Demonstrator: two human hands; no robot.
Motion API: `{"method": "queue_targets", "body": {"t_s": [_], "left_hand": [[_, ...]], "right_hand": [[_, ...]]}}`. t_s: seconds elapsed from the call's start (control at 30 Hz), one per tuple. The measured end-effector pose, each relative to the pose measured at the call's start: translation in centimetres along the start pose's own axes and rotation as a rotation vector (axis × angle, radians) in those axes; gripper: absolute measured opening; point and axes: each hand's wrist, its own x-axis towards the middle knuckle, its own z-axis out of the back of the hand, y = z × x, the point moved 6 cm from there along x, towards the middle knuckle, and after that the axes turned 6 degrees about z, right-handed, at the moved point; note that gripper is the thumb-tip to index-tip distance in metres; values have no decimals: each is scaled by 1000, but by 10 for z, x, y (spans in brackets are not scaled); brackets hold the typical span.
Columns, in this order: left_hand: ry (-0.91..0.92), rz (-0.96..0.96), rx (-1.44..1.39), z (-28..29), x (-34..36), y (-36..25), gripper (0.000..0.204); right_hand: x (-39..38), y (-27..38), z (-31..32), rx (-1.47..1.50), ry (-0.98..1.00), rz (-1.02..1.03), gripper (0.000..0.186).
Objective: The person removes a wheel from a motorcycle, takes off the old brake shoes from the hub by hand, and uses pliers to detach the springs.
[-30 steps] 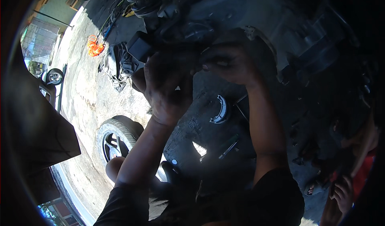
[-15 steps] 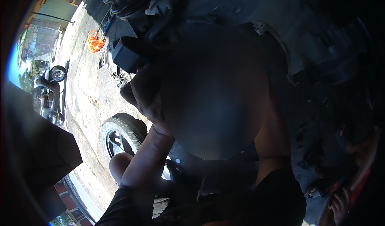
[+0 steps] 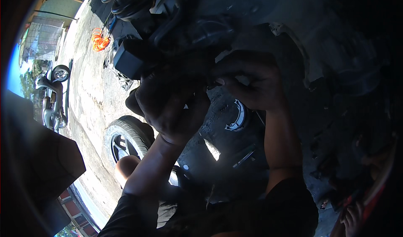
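Deep shadow covers the work in front of me. My left hand (image 3: pixel 172 106) is closed, its fingers curled at a dark part that I cannot make out, just below a dark boxy piece (image 3: pixel 129 59). To its right, my right hand (image 3: pixel 254 79) pinches thumb and forefinger together close to the left fingers. Whatever lies in that pinch is too dark and small to name. Below the right hand, a curved, silvery piece that looks like a brake shoe (image 3: pixel 238 117) lies on the dark ground. Thin, light-coloured tools (image 3: pixel 244 156) rest nearer to me.
A wheel with a tyre (image 3: pixel 126 140) lies at left beside my left forearm. Beyond it are an orange coiled hose (image 3: pixel 100 40) and a parked scooter (image 3: pixel 52 100). A coil spring (image 3: pixel 126 10) is at the top. Another person's hand (image 3: pixel 352 216) shows at lower right.
A blurred dark patch hid the middle of the picture before; now both hands, the curved piece and the tools show. The left forearm has barely moved.
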Motion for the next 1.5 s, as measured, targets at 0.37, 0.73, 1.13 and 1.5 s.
{"method": "queue_targets", "body": {"t_s": [0.37,0.73,1.13,1.5], "left_hand": [[-66,-56,-33,0,4,-5,25],[-48,-42,12,-1,7,-10,26],[-83,28,-31,0,2,-4,28],[41,83,-12,-3,5,-5,26]], "right_hand": [[-7,24,-9,-26,-191,-33,25],[-12,19,-12,-32,-97,-148,18],[-12,19,3,-37,-295,-152,17],[-16,19,-1,33,-261,-149,22]]}}
